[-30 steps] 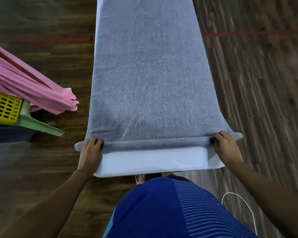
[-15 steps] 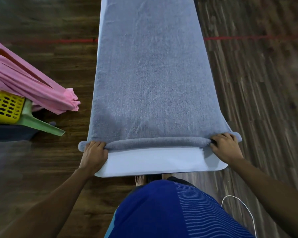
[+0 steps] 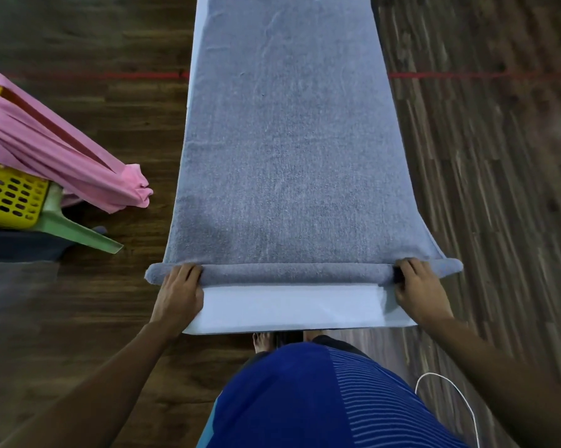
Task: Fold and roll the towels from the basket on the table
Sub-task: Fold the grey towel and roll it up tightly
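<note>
A long grey towel (image 3: 289,140) lies flat along a narrow white table (image 3: 292,310), stretching away from me. Its near end is wound into a thin roll (image 3: 292,273) across the table's width, and both ends of the roll overhang the table's sides. My left hand (image 3: 180,291) grips the roll near its left end. My right hand (image 3: 416,287) grips it near its right end. A pink towel (image 3: 62,150) hangs out of a yellow basket (image 3: 9,198) at the left.
The basket rests on a green stool (image 3: 78,231) over a dark wooden floor. A red line (image 3: 466,75) crosses the floor behind the table. A white cable (image 3: 454,392) loops at the lower right beside my blue shirt. Bare feet show under the table's near edge.
The roll has grown thicker and moved slightly away from me over the towel. Both hands have stayed on its ends.
</note>
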Demonstrator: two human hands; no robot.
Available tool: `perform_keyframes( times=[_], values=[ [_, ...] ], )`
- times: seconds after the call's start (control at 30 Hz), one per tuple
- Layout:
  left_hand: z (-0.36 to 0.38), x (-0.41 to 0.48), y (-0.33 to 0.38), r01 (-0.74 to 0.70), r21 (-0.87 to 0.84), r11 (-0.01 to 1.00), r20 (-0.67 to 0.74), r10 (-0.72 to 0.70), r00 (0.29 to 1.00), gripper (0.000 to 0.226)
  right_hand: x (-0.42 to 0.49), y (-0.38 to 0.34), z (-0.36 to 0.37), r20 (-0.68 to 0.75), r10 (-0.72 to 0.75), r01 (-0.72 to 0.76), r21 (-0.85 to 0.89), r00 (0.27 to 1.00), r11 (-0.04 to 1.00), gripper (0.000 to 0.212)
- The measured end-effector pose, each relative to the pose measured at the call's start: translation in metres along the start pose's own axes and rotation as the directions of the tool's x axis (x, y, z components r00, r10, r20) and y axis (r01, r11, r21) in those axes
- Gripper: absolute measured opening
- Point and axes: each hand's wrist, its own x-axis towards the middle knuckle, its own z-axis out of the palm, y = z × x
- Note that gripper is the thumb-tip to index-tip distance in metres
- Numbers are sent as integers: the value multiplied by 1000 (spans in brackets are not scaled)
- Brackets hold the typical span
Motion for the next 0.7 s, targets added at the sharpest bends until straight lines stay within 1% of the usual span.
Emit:
perform_keyframes(
  times=[0.07, 0.1, 0.2, 0.27, 0.33, 0.4, 0.47, 0.53, 0.6, 0.63, 0.7],
  values=[
    [0, -4, -1, -23, 32, 999, 58, 22, 998, 43, -8, -1, 4, 37, -26, 27, -32, 999, 999, 48],
    [0, -5, -1, -30, 46, 998, 64, 27, 998, 43, -8, 0, 5, 39, -24, 25, -30, 999, 999, 49],
    [-5, 2, -1, -1, 47, 999, 81, -3, 997, 37, -3, -1, -1, 34, 20, -20, -9, 999, 1000, 40],
    [-7, 6, -1, 8, 57, 998, 69, -12, 998, 32, 3, -2, -8, 43, 30, -29, -28, 999, 999, 28],
    [-10, 8, -1, 12, 59, 998, 88, -18, 996, 34, 8, -2, -13, 73, 37, -31, -81, 997, 996, 26],
    [-11, 8, -1, 18, 69, 997, 128, -27, 991, 38, 9, -2, -15, 148, 90, -74, -113, 985, 991, 21],
    [-10, 10, -1, 38, 71, 997, 154, -49, 987, 45, 7, -1, -14, 172, 147, -124, -139, 974, 983, 17],
    [-8, 11, -3, 62, 52, 997, 106, -67, 992, 42, 4, -1, -11, 103, 156, -142, -128, 982, 982, 15],
    [-7, 11, -5, 57, 60, 997, -24, -56, 998, 29, 3, -1, -8, -21, 131, -132, -78, 991, 988, 11],
    [-6, 11, -5, 61, 54, 997, -79, -57, 995, 25, 3, -1, -8, -69, 104, -107, -40, 992, 993, 10],
    [-7, 11, 0, 55, -8, 998, -100, -55, 993, 27, 2, -4, -8, -90, 42, -40, 16, 995, 999, 15]
  ],
)
